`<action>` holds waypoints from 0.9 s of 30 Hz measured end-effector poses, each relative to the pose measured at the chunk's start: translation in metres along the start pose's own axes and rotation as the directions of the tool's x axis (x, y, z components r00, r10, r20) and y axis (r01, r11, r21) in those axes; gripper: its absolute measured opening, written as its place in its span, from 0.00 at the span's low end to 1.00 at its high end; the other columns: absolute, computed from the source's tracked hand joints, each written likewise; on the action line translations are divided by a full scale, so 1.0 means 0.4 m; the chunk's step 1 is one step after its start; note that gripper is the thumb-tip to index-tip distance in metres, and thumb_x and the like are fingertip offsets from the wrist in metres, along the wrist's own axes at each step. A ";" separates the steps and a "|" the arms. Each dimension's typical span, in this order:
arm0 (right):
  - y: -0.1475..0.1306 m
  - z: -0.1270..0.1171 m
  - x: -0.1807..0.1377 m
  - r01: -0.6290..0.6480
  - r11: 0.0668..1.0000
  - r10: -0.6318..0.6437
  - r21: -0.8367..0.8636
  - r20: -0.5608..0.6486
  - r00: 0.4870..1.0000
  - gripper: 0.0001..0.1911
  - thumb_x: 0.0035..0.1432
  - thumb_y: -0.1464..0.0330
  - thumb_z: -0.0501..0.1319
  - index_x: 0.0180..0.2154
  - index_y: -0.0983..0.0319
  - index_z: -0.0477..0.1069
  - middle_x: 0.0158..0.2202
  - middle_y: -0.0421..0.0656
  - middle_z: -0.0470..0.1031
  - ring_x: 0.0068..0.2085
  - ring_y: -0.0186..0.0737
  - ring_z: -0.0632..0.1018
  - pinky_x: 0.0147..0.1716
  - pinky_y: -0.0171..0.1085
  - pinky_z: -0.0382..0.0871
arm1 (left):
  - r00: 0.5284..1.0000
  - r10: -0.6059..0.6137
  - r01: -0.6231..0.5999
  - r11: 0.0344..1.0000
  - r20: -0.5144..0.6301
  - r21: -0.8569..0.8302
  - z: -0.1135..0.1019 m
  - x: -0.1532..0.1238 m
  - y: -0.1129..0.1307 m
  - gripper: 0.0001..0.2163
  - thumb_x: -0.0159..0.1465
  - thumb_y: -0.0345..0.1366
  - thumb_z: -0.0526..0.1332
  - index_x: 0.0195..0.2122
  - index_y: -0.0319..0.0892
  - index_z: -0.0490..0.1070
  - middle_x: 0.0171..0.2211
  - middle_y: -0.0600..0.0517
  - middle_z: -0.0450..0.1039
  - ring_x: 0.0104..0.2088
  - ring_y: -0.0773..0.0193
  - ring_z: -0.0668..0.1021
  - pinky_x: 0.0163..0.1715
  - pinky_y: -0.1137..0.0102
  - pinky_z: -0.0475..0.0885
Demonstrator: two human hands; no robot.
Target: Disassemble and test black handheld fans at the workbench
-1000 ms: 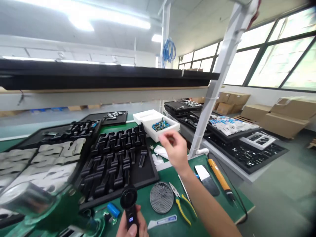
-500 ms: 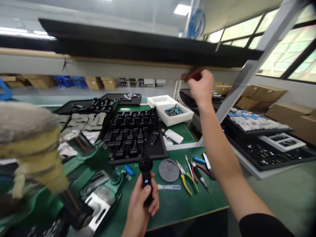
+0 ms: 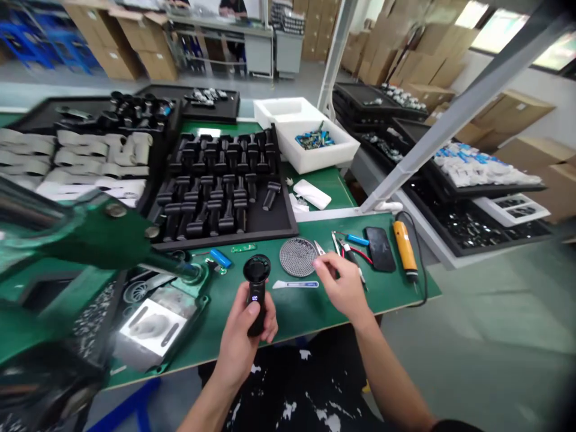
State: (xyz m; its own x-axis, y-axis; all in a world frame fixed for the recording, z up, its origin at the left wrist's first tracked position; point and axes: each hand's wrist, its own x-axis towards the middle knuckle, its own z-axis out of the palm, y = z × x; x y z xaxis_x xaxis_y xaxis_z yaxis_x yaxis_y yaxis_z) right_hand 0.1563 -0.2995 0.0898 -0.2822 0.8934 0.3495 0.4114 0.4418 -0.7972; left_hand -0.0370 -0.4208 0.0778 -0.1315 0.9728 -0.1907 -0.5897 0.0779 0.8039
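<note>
My left hand (image 3: 247, 321) is wrapped round the handle of a black handheld device (image 3: 256, 300) with a round hollow head and a small lit number display. It is held upright above the green table's front edge. My right hand (image 3: 344, 287) is over the table, its fingers curled and pinched together. Whatever they hold, if anything, is hidden. Below it, pliers (image 3: 319, 248) show only at the tip. Beside it lie a round grey perforated disc (image 3: 298, 257), a white-and-blue craft knife (image 3: 296, 284) and red-handled cutters (image 3: 360, 255).
A black tray (image 3: 274, 223) of black device bodies stands behind. White foam boxes (image 3: 310, 162) hold small blue parts. A green press (image 3: 103, 234) occupies the left. A phone (image 3: 380, 249) and a yellow electric screwdriver (image 3: 405, 246) lie right, before a slanted white post (image 3: 432, 141).
My right hand has come down from the overhead shelf to the tools on the table. The view has tilted downward. My left hand keeps the black device.
</note>
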 end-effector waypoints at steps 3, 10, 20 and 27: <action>0.087 0.029 -0.113 -0.092 0.989 0.094 -0.118 0.011 0.995 0.11 0.72 0.63 0.60 0.37 0.58 0.76 0.32 0.41 0.75 0.32 0.40 0.74 0.34 0.40 0.68 | 0.995 -0.098 0.099 0.994 0.013 -0.046 -0.024 -0.011 -0.034 0.16 0.70 0.45 0.62 0.55 0.46 0.66 0.26 0.58 0.64 0.20 0.71 0.63 0.20 0.74 0.63; 0.182 -0.034 -0.202 -0.224 0.912 0.202 -0.343 -0.102 0.974 0.10 0.72 0.62 0.60 0.47 0.58 0.78 0.41 0.45 0.77 0.43 0.46 0.78 0.45 0.44 0.71 | 0.983 -0.174 0.181 0.970 0.055 -0.160 -0.021 -0.033 -0.083 0.15 0.71 0.43 0.59 0.56 0.46 0.70 0.25 0.58 0.63 0.18 0.73 0.58 0.17 0.78 0.62; 0.218 -0.051 -0.163 -0.301 0.889 0.247 -0.344 -0.191 0.950 0.14 0.71 0.60 0.60 0.51 0.58 0.78 0.38 0.43 0.74 0.33 0.39 0.73 0.40 0.40 0.72 | 0.954 -0.128 0.231 0.890 0.270 -0.394 -0.020 -0.044 -0.069 0.22 0.74 0.46 0.50 0.60 0.41 0.71 0.25 0.57 0.58 0.20 0.71 0.55 0.20 0.77 0.66; 0.259 -0.080 -0.159 -0.366 0.843 0.290 -0.393 -0.241 0.926 0.13 0.69 0.61 0.61 0.49 0.57 0.80 0.42 0.44 0.77 0.39 0.43 0.78 0.40 0.41 0.72 | 0.935 -0.057 0.208 0.886 0.349 -0.414 -0.034 -0.037 -0.068 0.23 0.75 0.45 0.46 0.61 0.39 0.69 0.23 0.58 0.56 0.17 0.71 0.55 0.16 0.76 0.61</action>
State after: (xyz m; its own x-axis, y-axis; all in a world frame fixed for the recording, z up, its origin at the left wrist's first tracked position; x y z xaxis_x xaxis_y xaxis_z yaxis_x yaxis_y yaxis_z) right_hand 0.2448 -0.3080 0.0007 0.0666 0.9751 0.2115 0.7912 0.0775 -0.6066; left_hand -0.0299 -0.4401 0.0512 0.1888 0.9816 -0.0271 -0.8796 0.1813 0.4399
